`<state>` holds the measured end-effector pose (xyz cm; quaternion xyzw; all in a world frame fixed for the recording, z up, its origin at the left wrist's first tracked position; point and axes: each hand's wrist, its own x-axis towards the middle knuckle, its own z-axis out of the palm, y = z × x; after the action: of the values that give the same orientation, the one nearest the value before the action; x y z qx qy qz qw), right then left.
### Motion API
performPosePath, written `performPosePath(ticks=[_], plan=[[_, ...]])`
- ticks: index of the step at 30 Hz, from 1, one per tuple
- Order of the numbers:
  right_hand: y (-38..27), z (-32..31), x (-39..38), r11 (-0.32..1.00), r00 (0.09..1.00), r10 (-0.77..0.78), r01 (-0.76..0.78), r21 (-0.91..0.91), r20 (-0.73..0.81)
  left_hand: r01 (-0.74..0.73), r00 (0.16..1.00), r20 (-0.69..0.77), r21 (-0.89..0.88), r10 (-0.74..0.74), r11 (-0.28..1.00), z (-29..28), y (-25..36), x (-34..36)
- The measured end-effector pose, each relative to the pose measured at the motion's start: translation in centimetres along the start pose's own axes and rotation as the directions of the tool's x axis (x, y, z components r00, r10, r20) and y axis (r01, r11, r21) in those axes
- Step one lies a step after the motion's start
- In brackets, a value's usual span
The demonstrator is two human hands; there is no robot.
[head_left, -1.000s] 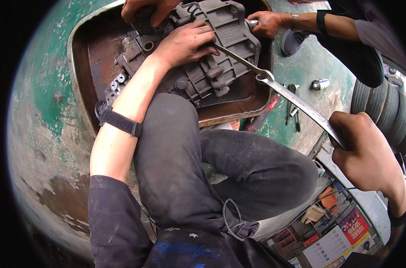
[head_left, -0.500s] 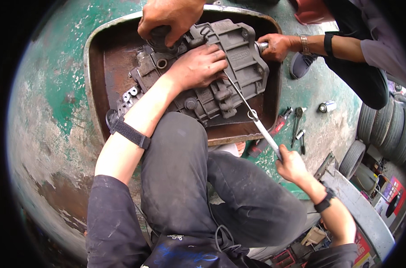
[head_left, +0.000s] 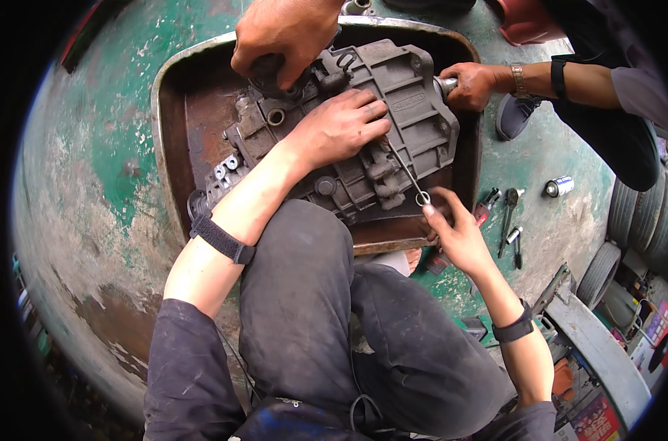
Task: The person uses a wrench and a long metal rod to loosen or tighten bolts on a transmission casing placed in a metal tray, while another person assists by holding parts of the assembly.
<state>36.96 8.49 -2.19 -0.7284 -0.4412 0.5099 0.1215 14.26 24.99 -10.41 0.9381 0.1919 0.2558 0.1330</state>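
A grey cast-metal gearbox (head_left: 414,99) rests in a rusty, high-sided metal tray (head_left: 160,136). Across its middle lies my left hand (head_left: 341,128), fingers bent together, with the far end of a slim ring-ended wrench (head_left: 406,167) at its fingertips. What that end bears on is hidden under the hand. Near the tray's front right, my right hand (head_left: 457,231) has its thumb and forefinger at the wrench's ring. Another person's hand (head_left: 286,37) grips a dark round part on the gearbox's far side. That person's other hand (head_left: 470,84) holds a silvery cylindrical fitting (head_left: 445,87) at the right end.
On the green, worn floor to the right lie a ratchet (head_left: 510,202), a red-and-black tool (head_left: 486,207) and a small can (head_left: 559,186). Several tyres (head_left: 635,213) stand farther right. A grey metal beam (head_left: 591,338) runs along the lower right. The co-worker's shoe (head_left: 514,116) is beside the tray.
My right hand has moved up and left from the pale bar to the wrench's ring. That bar no longer shows. The whole view has shifted slightly; my left hand stays on the gearbox.
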Motion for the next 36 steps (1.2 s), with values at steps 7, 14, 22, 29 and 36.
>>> performPosePath(ticks=[7, 14, 22, 29, 36], plan=[[-2.9, 0.0, 2.9, 0.978, 0.991, -0.110, 0.121, -0.170, 0.072, -0.010, 0.999, -0.042, -0.068, 0.007, 0.998, 0.5, -0.3, -0.3], [-2.2, 0.3, 3.6, 0.946, 0.984, -0.177, 0.169, -0.278, -0.007, 0.006, 0.995, -0.103, -0.125, -0.019, 0.992, 0.5, -0.3, 0.1], [0.2, 2.0, 3.7, 0.724, 0.767, -0.618, 0.468, -0.507, -0.175, 0.102, 0.926, -0.336, -0.217, -0.173, 0.971, -0.5, 0.8, -1.0], [-3.5, -0.1, 3.9, 0.932, 0.919, -0.289, 0.207, -0.298, -0.267, 0.209, 0.888, -0.387, -0.136, -0.246, 0.968, 0.0, 0.9, -1.7], [-11.2, -4.0, 7.8, 0.720, 0.957, -0.268, 0.275, -0.637, 0.110, 0.221, 0.873, -0.409, -0.154, -0.266, 0.963, -0.1, 0.6, -1.8]])
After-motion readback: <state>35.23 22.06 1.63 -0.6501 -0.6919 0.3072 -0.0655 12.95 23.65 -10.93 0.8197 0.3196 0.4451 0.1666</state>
